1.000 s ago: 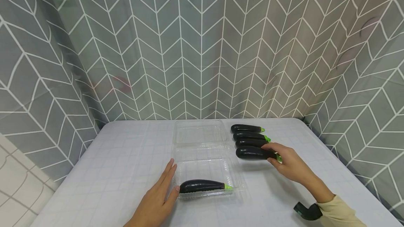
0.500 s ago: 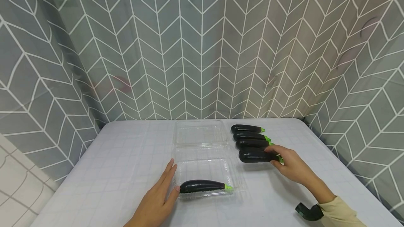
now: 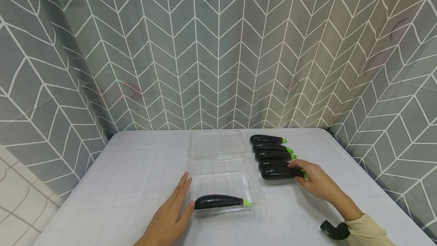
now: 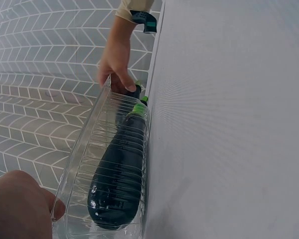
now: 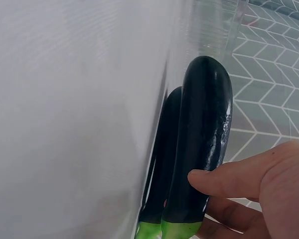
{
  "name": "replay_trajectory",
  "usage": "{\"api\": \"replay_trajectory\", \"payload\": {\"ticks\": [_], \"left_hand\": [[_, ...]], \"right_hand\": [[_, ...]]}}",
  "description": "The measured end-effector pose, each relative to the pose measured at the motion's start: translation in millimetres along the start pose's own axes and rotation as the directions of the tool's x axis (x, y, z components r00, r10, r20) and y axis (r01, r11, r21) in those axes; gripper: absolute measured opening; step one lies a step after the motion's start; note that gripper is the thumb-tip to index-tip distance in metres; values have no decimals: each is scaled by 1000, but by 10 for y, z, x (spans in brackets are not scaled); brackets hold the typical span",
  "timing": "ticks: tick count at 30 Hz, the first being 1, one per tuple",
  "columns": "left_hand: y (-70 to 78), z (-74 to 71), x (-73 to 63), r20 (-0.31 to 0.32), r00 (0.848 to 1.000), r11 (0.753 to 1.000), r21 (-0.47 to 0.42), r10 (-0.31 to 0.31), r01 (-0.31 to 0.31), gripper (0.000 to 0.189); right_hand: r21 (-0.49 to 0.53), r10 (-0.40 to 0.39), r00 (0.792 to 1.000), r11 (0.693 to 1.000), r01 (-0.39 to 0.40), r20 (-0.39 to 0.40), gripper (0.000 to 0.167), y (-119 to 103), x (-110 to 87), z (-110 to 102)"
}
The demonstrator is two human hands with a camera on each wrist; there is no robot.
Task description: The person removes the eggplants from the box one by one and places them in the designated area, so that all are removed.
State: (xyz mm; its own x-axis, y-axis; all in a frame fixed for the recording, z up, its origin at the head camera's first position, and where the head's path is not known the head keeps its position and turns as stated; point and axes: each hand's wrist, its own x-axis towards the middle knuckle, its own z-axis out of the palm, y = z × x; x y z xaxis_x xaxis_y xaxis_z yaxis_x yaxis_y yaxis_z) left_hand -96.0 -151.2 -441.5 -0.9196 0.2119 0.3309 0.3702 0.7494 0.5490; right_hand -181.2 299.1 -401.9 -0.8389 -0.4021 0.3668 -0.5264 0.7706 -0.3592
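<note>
My right hand (image 3: 316, 180) pinches a dark eggplant (image 3: 278, 173) near its green stem end, thumb on the near side. In the right wrist view this eggplant (image 5: 203, 124) partly covers another eggplant (image 5: 162, 164) lying beside it. My left hand (image 3: 168, 213) rests at the left side of a clear plastic clamshell box (image 3: 218, 183), fingers extended and thumb at the near left corner. One eggplant (image 3: 218, 201) lies along the front of the box, its stem to the right. The left wrist view shows the thumb (image 4: 59, 209) against the box's rim.
Several more eggplants (image 3: 273, 156) lie in a row at the right, stems to the right. The box's lid (image 3: 216, 145) lies folded back on the white tablecloth (image 3: 143, 162). A patterned curtain (image 3: 218, 67) stands behind the table.
My right hand has drawn the held eggplant nearer and slightly right, away from the row, and another eggplant now shows behind it. The left hand and box have stayed still.
</note>
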Motion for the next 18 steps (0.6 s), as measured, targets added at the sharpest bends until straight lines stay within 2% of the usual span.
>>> {"api": "replay_trajectory", "payload": {"ticks": [18], "left_hand": [[-5,4,-1,3,1000,1000,11,1,-1,63]], "right_hand": [[-13,57,997,998,-57,45,39,83,-6,76]]}}
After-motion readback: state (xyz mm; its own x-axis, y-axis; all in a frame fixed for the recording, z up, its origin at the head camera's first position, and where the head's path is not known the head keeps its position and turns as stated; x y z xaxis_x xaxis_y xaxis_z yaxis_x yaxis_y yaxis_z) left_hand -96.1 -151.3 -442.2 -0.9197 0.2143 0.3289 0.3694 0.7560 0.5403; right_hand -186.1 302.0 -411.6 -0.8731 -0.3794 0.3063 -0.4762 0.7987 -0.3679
